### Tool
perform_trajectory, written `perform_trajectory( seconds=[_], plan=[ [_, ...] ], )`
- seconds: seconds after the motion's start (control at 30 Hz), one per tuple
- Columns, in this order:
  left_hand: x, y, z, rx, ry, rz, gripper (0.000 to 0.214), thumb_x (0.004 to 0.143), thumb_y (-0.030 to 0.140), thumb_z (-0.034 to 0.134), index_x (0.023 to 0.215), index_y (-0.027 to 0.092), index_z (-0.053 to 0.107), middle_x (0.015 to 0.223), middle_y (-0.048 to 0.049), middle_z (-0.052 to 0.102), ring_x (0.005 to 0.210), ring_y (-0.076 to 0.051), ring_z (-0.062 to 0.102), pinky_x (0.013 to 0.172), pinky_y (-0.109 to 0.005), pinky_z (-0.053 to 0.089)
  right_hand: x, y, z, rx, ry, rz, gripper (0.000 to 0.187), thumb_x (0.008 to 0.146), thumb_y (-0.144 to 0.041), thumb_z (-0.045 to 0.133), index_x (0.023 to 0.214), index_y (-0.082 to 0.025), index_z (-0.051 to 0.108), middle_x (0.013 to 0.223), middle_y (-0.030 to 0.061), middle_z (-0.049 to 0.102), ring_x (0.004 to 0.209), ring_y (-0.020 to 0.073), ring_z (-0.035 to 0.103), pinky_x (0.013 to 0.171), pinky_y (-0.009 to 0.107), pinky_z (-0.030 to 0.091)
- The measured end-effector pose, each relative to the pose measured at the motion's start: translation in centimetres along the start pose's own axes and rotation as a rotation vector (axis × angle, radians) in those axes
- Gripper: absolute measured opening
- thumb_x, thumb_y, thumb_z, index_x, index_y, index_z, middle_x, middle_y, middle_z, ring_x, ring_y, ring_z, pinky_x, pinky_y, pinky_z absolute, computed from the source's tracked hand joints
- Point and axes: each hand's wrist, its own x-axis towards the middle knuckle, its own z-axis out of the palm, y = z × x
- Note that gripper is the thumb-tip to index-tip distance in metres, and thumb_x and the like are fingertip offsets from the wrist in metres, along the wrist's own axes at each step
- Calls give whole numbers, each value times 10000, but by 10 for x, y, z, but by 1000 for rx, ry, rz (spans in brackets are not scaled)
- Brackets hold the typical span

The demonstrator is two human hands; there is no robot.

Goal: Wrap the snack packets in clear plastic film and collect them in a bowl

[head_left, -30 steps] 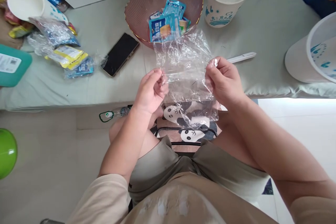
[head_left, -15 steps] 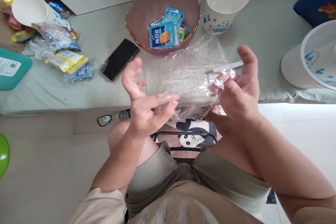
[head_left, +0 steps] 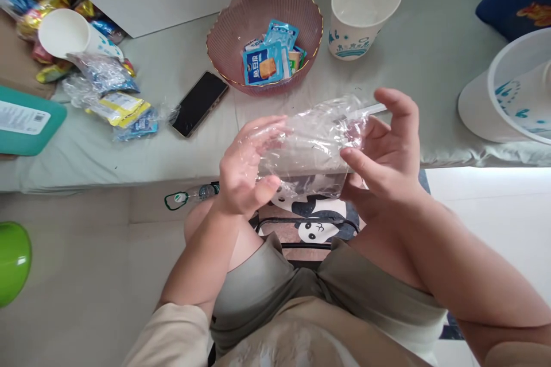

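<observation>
Between my two hands is a crumpled clear plastic bag (head_left: 312, 135), above the front edge of the covered bench. My left hand (head_left: 245, 169) curls round the bag's left side, its thumb and fingers apart with film between them. At the other side, my right hand (head_left: 387, 152) grips the film with thumb and fingers, its index finger raised. A slim white strip (head_left: 372, 109) sticks out by the right fingers; its kind I cannot make out. Beyond the bag stands a pink ribbed bowl (head_left: 224, 28) holding several small snack packets (head_left: 262, 63).
A paper cup (head_left: 355, 40) stands right of the bowl. A black phone (head_left: 200, 103) lies to its left. Further left are wrappers (head_left: 120, 106), a tipped paper cup (head_left: 64, 34) and a green container (head_left: 38, 126). A white bin (head_left: 477, 109) is at the right.
My left hand has moved from pinching the bag's edge to curling round its side. The bag is gathered smaller and lower. My right hand keeps its hold.
</observation>
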Motion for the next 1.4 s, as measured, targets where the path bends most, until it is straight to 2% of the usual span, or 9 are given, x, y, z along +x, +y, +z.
perform_trajectory(
  seconds=[0.17, 0.4, 0.5, 0.6, 0.8, 0.9, 1.03, 1.23, 1.4],
  plan=[
    [13, -2, 7, -171, 98, -288, 451, 746, 570, 836, 1094, 295, 753, 1293, -78, 703, 897, -218, 731, 617, -299, 582, 12, 7, 12, 65, 78, 19, 576, 955, -570, 606, 1458, -370, 411, 1077, 58, 653, 850, 217, 654, 755, 409, 596],
    [26, -14, 5, -355, 208, -541, 387, 674, 336, 845, 1038, 270, 732, 1183, -46, 738, 723, -126, 665, 502, -212, 482, 27, 49, 26, 73, 104, 39, 499, 989, -459, 567, 1445, -336, 407, 1195, 78, 624, 1086, 205, 663, 875, 394, 592],
    [26, -17, 2, -412, 172, -585, 396, 672, 328, 838, 1047, 270, 724, 1157, -39, 749, 706, -126, 658, 490, -212, 469, 26, 45, 29, 259, -55, 105, 636, 953, -534, 628, 1485, -335, 343, 1229, 84, 637, 1034, 205, 691, 823, 391, 603],
    [26, -20, -3, -421, 139, -590, 364, 652, 316, 858, 987, 257, 729, 1146, -29, 750, 678, -111, 644, 476, -210, 460, 24, 27, 31, 484, -206, 316, 661, 864, -507, 763, 1391, -300, 421, 957, 13, 656, 742, 162, 653, 640, 323, 558],
    [30, -32, -22, -425, 418, -508, 346, 657, 398, 902, 833, 239, 650, 1035, -10, 738, 796, -114, 692, 629, -199, 542, 28, 6, 25, 578, -21, 479, 516, 798, -383, 840, 1203, -302, 529, 725, -64, 503, 593, 106, 500, 552, 265, 464],
    [29, -36, -17, -569, 172, -686, 534, 682, 627, 858, 998, 236, 679, 1143, -83, 756, 1016, -229, 738, 794, -326, 615, 28, 5, 24, 570, -41, 456, 551, 773, -409, 848, 1215, -314, 534, 751, -54, 523, 627, 117, 520, 575, 276, 476],
    [26, -38, 4, -584, -117, -897, 607, 513, 495, 1005, 938, 192, 695, 861, -38, 745, 730, -160, 711, 645, -270, 580, 28, 4, 24, 558, -91, 462, 561, 778, -432, 822, 1236, -318, 520, 740, -58, 508, 605, 118, 510, 561, 282, 450],
    [31, -38, 8, -360, 76, -601, 441, 609, 447, 971, 743, 191, 637, 624, 56, 622, 499, -43, 534, 431, -157, 410, 33, 9, 19, 588, 64, 494, 556, 734, -381, 854, 1161, -293, 509, 818, -42, 576, 621, 104, 528, 596, 282, 477],
    [25, -36, 0, -227, 29, -489, 437, 710, 534, 896, 868, 232, 623, 656, 41, 698, 499, -88, 614, 400, -177, 432, 31, 4, 18, 732, -217, 694, 501, 684, -443, 887, 1046, -224, 618, 821, -7, 634, 663, 114, 595, 606, 274, 504]
  ],
)
